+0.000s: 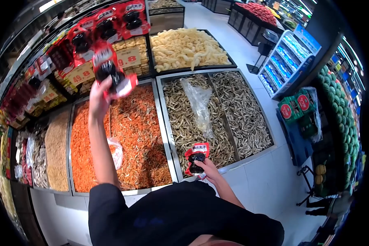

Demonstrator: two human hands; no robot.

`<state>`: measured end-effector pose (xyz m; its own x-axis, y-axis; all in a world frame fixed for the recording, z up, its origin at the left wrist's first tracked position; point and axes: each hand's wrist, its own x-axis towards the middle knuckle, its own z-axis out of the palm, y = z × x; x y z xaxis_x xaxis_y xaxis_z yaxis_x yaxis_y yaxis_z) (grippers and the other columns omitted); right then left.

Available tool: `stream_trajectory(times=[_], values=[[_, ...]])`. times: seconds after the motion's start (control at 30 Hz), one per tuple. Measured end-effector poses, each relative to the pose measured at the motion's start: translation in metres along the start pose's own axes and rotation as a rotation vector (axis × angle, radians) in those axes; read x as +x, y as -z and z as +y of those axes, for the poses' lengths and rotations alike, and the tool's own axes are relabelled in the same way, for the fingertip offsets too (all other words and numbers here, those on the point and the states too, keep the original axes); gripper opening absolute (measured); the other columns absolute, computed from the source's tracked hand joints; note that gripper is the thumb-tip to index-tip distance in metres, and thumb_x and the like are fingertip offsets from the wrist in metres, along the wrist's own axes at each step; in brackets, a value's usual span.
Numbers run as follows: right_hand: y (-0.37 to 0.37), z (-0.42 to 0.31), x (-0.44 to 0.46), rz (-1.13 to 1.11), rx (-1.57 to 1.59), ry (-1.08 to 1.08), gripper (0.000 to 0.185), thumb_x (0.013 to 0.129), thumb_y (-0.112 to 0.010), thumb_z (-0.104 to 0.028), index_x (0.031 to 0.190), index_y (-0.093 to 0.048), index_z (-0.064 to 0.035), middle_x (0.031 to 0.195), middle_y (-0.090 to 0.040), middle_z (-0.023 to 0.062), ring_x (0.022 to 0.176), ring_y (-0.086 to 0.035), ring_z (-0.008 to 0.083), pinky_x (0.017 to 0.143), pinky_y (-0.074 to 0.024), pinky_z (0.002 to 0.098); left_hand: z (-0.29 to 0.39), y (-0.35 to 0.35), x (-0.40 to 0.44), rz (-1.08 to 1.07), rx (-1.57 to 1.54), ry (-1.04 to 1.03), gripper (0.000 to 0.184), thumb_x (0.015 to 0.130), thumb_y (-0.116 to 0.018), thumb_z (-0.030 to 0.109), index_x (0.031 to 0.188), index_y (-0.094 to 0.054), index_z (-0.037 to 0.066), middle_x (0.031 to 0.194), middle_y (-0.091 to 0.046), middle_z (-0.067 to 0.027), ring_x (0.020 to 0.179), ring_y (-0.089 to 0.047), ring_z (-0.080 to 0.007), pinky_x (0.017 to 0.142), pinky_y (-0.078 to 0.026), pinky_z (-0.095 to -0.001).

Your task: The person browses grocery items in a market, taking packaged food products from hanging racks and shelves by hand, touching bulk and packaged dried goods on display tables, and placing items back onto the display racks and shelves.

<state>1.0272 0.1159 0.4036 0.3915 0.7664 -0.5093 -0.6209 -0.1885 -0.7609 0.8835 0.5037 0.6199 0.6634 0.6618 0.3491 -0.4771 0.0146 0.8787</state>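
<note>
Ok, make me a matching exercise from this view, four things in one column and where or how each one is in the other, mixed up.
1. Left hand
2. Right hand
3. Clear plastic bag
4. Round green fruit

A. Lying on dried fish
B. Lower, holding one red packet
C. Piled at far right
D. Raised, holding another red packet

Pairs: 1-D, 2-B, 3-A, 4-C

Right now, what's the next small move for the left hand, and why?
Probably ease the red packet in the left hand clear of the hanging packets: the hand grips it, and it shows close beside them. Whether it's unhooked, I can't tell. The right hand holds a similar packet lower down.
</note>
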Motion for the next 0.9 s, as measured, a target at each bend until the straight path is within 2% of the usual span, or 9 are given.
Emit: stream_trajectory(times=[0.2,0.3,0.4,0.47,0.53,0.6,0.67,0.7,0.9], values=[[-0.038,-0.042,0.01,-0.084,-0.256,0.255,0.028,0.085,-0.067,-0.019,0.104,-0.061,0.0002,0.09,-0.066,0.0048,0.078,-0.062,0.0106,0.07,-0.05,0.0267,-0.164,-0.032,-0.159,0.127,0.197,0.698,0.036,0.08,-0.068,0.012,0.114,-0.055,0.004,0.102,-0.065,-0.0065,0.091,-0.062,-0.0169,0.082,-0.051,-0.0303],[-0.046,-0.044,0.024,-0.112,-0.456,0.272,0.032,0.079,-0.073,-0.024,0.097,-0.064,0.0002,0.086,-0.068,0.0048,0.074,-0.063,0.0101,0.07,-0.0497,0.0264,-0.207,-0.06,-0.223,0.055,0.093,0.772,0.032,0.084,-0.063,0.008,0.115,-0.055,0.004,0.099,-0.065,-0.0045,0.088,-0.061,-0.0137,0.078,-0.05,-0.0288],[-0.046,-0.022,0.036,-0.105,-0.64,0.272,0.044,0.073,-0.078,-0.032,0.103,-0.064,-0.0015,0.109,-0.058,0.0142,0.098,-0.058,0.0183,0.086,-0.0455,0.0325,-0.247,-0.071,-0.272,0.114,-0.138,0.815,0.028,0.091,-0.054,0.007,0.119,-0.052,0.004,0.1,-0.063,-0.0043,0.085,-0.06,-0.0116,0.076,-0.049,-0.027],[-0.044,-0.009,0.04,-0.053,-0.76,0.243,0.054,0.072,-0.077,-0.041,0.111,-0.063,-0.0067,0.131,-0.033,0.018,0.122,-0.038,0.0306,0.103,-0.0324,0.0359,-0.263,-0.073,-0.287,0.149,-0.244,0.89,0.026,0.097,-0.042,0.01,0.12,-0.049,0.0,0.109,-0.06,-0.0106,0.094,-0.061,-0.016,0.082,-0.051,-0.0303],[-0.04,-0.003,0.04,-0.018,-0.782,0.246,0.057,0.071,-0.076,-0.045,0.111,-0.063,-0.0073,0.132,-0.034,0.0176,0.125,-0.033,0.032,0.105,-0.0283,0.0369,-0.272,-0.066,-0.295,0.107,-0.255,0.9,0.028,0.097,-0.042,0.012,0.122,-0.048,0.001,0.111,-0.059,-0.0103,0.097,-0.06,-0.0168,0.084,-0.05,-0.0311],[-0.038,-0.003,0.038,-0.009,-0.893,0.331,0.05,0.075,-0.075,-0.038,0.11,-0.063,-0.0051,0.125,-0.047,0.0159,0.117,-0.045,0.0253,0.099,-0.037,0.0345,-0.264,-0.07,-0.291,0.103,-0.258,0.876,0.029,0.097,-0.041,0.013,0.124,-0.047,0.001,0.112,-0.059,-0.01,0.099,-0.059,-0.0172,0.085,-0.049,-0.0316],[-0.036,-0.007,0.038,-0.225,-0.395,0.037,0.041,0.081,-0.071,-0.023,0.115,-0.059,-0.003,0.115,-0.058,0.01,0.1,-0.056,0.0155,0.087,-0.0454,0.0297,-0.249,-0.075,-0.281,0.105,-0.258,0.852,0.031,0.097,-0.041,0.013,0.125,-0.046,0.001,0.114,-0.059,-0.0098,0.101,-0.059,-0.0177,0.087,-0.048,-0.032],[-0.036,-0.009,0.038,-0.261,-0.39,0.069,0.036,0.084,-0.067,-0.015,0.115,-0.056,-0.0006,0.103,-0.064,0.0045,0.09,-0.059,0.0107,0.081,-0.048,0.0271,-0.245,-0.077,-0.275,0.105,-0.333,0.883,0.031,0.098,-0.041,0.013,0.126,-0.046,0.002,0.113,-0.058,-0.0082,0.101,-0.057,-0.0157,0.088,-0.047,-0.0303],[-0.016,-0.014,0.045,-0.325,-0.28,-0.03,0.037,0.085,-0.067,-0.014,0.116,-0.054,0.0009,0.107,-0.062,0.0062,0.095,-0.058,0.0126,0.083,-0.0479,0.0288,-0.245,-0.078,-0.256,0.017,-0.298,0.941,0.035,0.098,-0.038,0.012,0.131,-0.043,0.002,0.115,-0.057,-0.0066,0.1,-0.055,-0.014,0.089,-0.044,-0.0282]])
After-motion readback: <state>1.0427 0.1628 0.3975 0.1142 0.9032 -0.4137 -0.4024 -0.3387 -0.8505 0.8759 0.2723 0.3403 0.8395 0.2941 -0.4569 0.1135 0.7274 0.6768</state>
